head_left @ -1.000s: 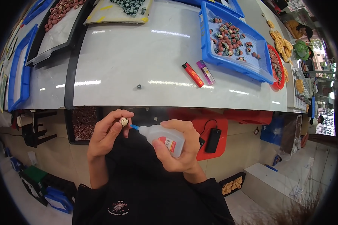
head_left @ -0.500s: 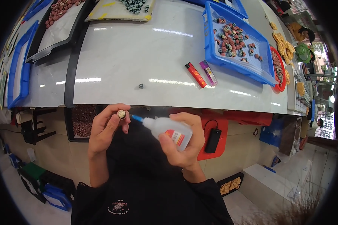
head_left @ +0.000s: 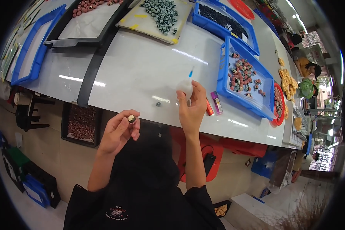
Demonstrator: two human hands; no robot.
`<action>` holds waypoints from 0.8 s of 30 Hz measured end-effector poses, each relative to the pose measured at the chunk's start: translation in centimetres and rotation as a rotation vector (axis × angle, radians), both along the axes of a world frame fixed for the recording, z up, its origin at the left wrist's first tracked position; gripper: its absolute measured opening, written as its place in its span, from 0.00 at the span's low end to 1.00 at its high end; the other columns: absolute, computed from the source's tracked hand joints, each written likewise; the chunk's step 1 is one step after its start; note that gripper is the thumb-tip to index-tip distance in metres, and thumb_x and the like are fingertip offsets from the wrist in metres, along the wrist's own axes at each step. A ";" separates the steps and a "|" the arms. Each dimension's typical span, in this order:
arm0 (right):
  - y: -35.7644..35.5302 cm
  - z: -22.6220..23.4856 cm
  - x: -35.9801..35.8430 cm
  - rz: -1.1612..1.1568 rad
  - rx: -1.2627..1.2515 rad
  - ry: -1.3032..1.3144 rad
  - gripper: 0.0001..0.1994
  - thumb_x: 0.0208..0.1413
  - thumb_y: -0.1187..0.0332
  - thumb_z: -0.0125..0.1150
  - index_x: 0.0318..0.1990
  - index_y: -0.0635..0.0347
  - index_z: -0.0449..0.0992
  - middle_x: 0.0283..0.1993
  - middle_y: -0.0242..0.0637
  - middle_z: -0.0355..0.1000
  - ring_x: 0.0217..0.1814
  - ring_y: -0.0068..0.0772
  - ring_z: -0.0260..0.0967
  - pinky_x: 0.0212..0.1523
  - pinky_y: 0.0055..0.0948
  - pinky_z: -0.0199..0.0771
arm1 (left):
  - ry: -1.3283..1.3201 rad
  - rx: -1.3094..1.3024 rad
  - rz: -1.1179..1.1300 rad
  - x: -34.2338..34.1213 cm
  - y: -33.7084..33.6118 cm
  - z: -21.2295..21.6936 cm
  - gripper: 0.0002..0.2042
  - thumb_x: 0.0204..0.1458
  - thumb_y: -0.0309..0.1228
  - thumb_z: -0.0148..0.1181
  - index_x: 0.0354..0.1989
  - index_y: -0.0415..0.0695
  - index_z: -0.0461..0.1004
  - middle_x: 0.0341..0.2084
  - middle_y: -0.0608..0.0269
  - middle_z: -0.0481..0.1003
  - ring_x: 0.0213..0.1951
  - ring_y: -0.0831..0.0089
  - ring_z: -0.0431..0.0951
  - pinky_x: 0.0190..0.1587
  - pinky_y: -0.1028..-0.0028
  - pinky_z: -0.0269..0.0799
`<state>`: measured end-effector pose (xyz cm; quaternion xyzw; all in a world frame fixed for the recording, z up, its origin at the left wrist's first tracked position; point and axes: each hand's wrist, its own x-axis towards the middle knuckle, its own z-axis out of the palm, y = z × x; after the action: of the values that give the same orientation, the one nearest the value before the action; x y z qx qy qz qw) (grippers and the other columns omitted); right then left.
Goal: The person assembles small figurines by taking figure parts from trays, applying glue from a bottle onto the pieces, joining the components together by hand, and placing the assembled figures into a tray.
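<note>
I have the left hand (head_left: 119, 131) out past the table's near edge, its thumb and fingers pinching a small round bead (head_left: 132, 119), pale on top and dark beneath. To its right and farther in, the right hand (head_left: 192, 109) reaches over the white table (head_left: 142, 65), fingers wrapped around a whitish squeeze bottle (head_left: 184, 86) whose blue nozzle (head_left: 191, 73) points up and away; I cannot tell whether the bottle's base touches the tabletop. Between the two hands, a little dark piece (head_left: 158, 104) lies on the table. Just right of the right hand I see a slim red item (head_left: 209, 109), partly hidden, beside a slim purple one (head_left: 217, 102). Farther right sits a blue tray (head_left: 244, 106) holding reddish and green beads (head_left: 242, 73), with a red bowl (head_left: 282, 117) past it. At the far side, green pieces (head_left: 161, 15) are heaped on a pale board (head_left: 131, 20), and a black tray (head_left: 74, 42) stands far left.
</note>
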<state>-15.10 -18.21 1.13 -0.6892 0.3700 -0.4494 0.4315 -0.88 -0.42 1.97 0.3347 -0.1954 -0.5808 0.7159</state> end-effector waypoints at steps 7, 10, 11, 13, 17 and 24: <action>1.6 0.2 -0.6 -0.042 -0.043 0.064 0.24 0.49 0.79 0.62 0.53 0.67 0.59 0.47 0.42 0.66 0.49 0.34 0.67 0.51 0.30 0.66 | 0.027 -0.011 -0.039 0.5 -0.4 -0.5 0.17 0.62 0.37 0.46 0.50 0.36 0.66 0.30 0.60 0.68 0.27 0.76 0.67 0.31 0.74 0.67; 3.7 0.9 -0.4 -0.324 -0.503 0.323 0.27 0.47 0.79 0.63 0.54 0.68 0.58 0.46 0.44 0.65 0.49 0.39 0.65 0.51 0.33 0.65 | 0.032 -0.022 -0.048 0.6 -0.5 -0.6 0.16 0.62 0.37 0.45 0.50 0.36 0.65 0.29 0.60 0.68 0.26 0.76 0.67 0.29 0.74 0.66; 4.6 1.0 -0.5 -0.331 -0.571 0.291 0.26 0.46 0.79 0.64 0.54 0.68 0.60 0.46 0.44 0.65 0.49 0.41 0.65 0.50 0.33 0.66 | 0.042 -0.036 -0.050 0.7 -0.6 -0.6 0.16 0.62 0.37 0.46 0.50 0.36 0.65 0.29 0.59 0.68 0.26 0.76 0.67 0.29 0.74 0.66; 5.6 1.2 -0.3 -0.330 -0.638 0.259 0.26 0.45 0.80 0.64 0.53 0.69 0.62 0.45 0.45 0.65 0.48 0.43 0.64 0.49 0.34 0.66 | 0.052 -0.036 -0.046 0.8 -0.6 -0.6 0.16 0.62 0.37 0.46 0.50 0.36 0.65 0.29 0.59 0.68 0.26 0.76 0.67 0.29 0.74 0.67; 5.9 1.5 1.0 -0.019 -0.359 0.339 0.14 0.45 0.80 0.63 0.42 0.65 0.73 0.42 0.44 0.65 0.43 0.43 0.65 0.45 0.35 0.68 | 0.081 -0.042 -0.067 0.6 -0.5 -0.8 0.17 0.62 0.37 0.47 0.50 0.36 0.65 0.29 0.59 0.68 0.26 0.76 0.68 0.29 0.74 0.67; 5.9 1.5 1.2 0.090 -0.214 0.411 0.10 0.47 0.80 0.62 0.38 0.65 0.75 0.35 0.41 0.71 0.32 0.31 0.72 0.31 0.26 0.72 | 0.182 -0.104 -0.157 0.3 0.0 -1.2 0.13 0.62 0.33 0.45 0.48 0.36 0.67 0.34 0.57 0.70 0.34 0.72 0.71 0.38 0.73 0.70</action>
<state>-13.92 -12.32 2.64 -0.8238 0.3692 -0.3166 0.2912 -0.58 -0.42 0.74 0.2267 -0.1850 -0.6523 0.6992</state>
